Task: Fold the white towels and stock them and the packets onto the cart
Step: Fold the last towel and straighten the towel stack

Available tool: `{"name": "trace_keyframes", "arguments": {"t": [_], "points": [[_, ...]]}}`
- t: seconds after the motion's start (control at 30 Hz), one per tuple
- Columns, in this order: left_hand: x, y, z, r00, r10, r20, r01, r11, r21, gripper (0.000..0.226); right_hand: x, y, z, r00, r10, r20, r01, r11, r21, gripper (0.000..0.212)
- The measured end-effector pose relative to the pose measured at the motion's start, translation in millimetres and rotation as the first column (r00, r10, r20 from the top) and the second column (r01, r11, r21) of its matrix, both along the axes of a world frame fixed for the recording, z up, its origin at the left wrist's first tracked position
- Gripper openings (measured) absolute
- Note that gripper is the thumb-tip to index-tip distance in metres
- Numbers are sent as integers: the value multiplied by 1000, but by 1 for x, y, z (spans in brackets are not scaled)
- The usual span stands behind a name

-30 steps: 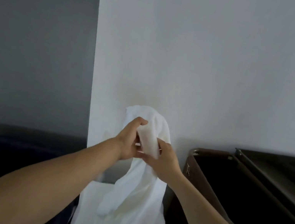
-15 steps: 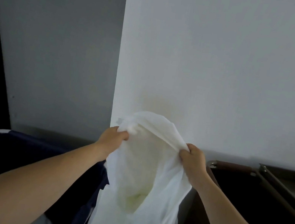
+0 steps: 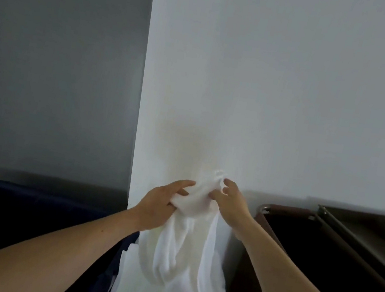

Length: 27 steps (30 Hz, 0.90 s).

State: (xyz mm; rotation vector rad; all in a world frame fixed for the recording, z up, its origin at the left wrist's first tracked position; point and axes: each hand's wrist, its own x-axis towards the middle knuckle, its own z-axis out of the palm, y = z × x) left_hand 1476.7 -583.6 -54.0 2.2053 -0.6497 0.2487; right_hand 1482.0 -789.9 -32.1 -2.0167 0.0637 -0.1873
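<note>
Head view: left hand (image 3: 161,207) and right hand (image 3: 230,203), apart half a second earlier, had come together, both gripping the white towel (image 3: 179,266) by its bunched top, before the wall (image 3: 273,83). I lost its lower end off-frame, and the cart (image 3: 285,208) at right was too dark inside to read.

Both hands up front: left hand (image 3: 159,206) and right hand (image 3: 231,202) pinch bunched top of white towel (image 3: 180,258), rest hanging; dark cart (image 3: 322,244) right.
</note>
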Motion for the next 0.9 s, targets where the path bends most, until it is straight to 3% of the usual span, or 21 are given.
{"name": "trace_keyframes", "arguments": {"t": [0.07,0.13,0.2,0.27,0.37,0.47,0.57,0.63,0.73,0.9], "points": [[-6,1,-4,1000,-2,0,2,998,-69,63,2,-4,-4,994,-104,37,103,994,22,83],[-9,5,-4,1000,4,8,-3,989,-149,60,1,-11,-12,996,-90,20,88,990,114,88],[-12,12,-3,1000,-10,-2,10,983,-185,60,1,-15,-21,999,38,-17,-34,984,175,70],[-12,18,-4,998,-46,-43,39,989,-143,61,0,-13,-22,998,53,26,-56,990,131,35],[-8,26,-6,990,-51,-132,52,999,1,58,-1,-7,-13,985,-108,133,98,992,74,39],[-10,33,-1,937,-64,-344,95,993,75,55,-8,0,4,968,-87,235,70,994,80,22],[-18,22,23,819,-250,-516,218,968,-122,38,-14,9,12,963,2,271,-19,998,60,6],[-15,9,37,860,-228,-457,125,961,-245,24,-16,15,13,965,71,253,-89,994,61,6],[-6,-4,45,951,-44,-305,-33,969,-245,34,-21,20,13,963,112,244,-134,988,74,7],[-7,-11,45,945,-111,-308,-22,917,-397,19,-28,11,14,946,126,297,-135,991,12,7]]}}
